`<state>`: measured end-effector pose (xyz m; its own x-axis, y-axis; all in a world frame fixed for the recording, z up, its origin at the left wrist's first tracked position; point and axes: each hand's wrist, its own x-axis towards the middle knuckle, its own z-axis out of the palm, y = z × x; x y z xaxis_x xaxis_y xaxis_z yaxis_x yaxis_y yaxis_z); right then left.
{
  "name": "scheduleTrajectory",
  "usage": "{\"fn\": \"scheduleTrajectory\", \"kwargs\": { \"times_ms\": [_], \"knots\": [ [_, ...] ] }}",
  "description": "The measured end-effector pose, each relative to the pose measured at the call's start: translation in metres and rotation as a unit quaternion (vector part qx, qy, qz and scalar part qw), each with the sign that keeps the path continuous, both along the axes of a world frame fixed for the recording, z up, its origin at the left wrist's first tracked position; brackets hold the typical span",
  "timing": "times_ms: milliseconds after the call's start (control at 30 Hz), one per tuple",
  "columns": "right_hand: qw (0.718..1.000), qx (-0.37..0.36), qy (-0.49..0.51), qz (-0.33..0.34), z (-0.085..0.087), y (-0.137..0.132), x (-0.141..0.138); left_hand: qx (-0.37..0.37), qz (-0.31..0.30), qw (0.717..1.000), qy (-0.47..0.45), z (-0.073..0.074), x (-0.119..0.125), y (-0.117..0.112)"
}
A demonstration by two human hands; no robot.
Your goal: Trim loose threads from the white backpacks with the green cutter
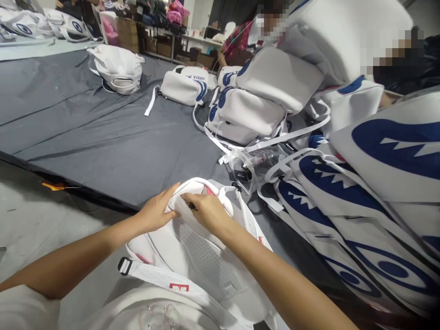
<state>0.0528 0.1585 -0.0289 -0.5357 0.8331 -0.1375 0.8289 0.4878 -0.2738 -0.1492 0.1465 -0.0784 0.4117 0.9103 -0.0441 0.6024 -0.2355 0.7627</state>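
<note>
A white backpack (206,256) leans at the table's near edge, its perforated back panel and shoulder straps facing me. My left hand (158,211) grips the upper left rim of this backpack, thumb on the near side and fingers along the edge. At the top of the panel my right hand (211,214) is closed, fingers curled in. A small dark piece shows by its fingertips, too little of it visible to name. One white shoulder strap (161,275) with a black buckle and a red label hangs across the front.
White backpacks with blue eye and teeth prints (350,183) crowd the right side. More are stacked (254,110) behind them. A clear plastic bag (245,167) with dark parts lies beyond my backpack. Two white bags stand farther back on the dark-covered table (85,133). A person works behind the stack.
</note>
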Motion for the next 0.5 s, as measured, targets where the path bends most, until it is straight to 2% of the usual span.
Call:
{"fn": "scheduleTrajectory", "kwargs": {
  "times_ms": [233,367,500],
  "knots": [
    [0.998,0.013,-0.049,0.043,0.015,0.008,-0.008,0.006,-0.001,1.000,0.012,-0.003,-0.001,0.002],
    [0.990,0.005,-0.127,0.060,0.019,-0.011,0.029,-0.008,-0.010,1.000,0.003,0.001,-0.003,0.001],
    [0.970,-0.026,-0.239,-0.040,0.019,-0.043,0.077,-0.057,0.040,0.998,0.000,0.004,-0.006,0.001]
  ]
}}
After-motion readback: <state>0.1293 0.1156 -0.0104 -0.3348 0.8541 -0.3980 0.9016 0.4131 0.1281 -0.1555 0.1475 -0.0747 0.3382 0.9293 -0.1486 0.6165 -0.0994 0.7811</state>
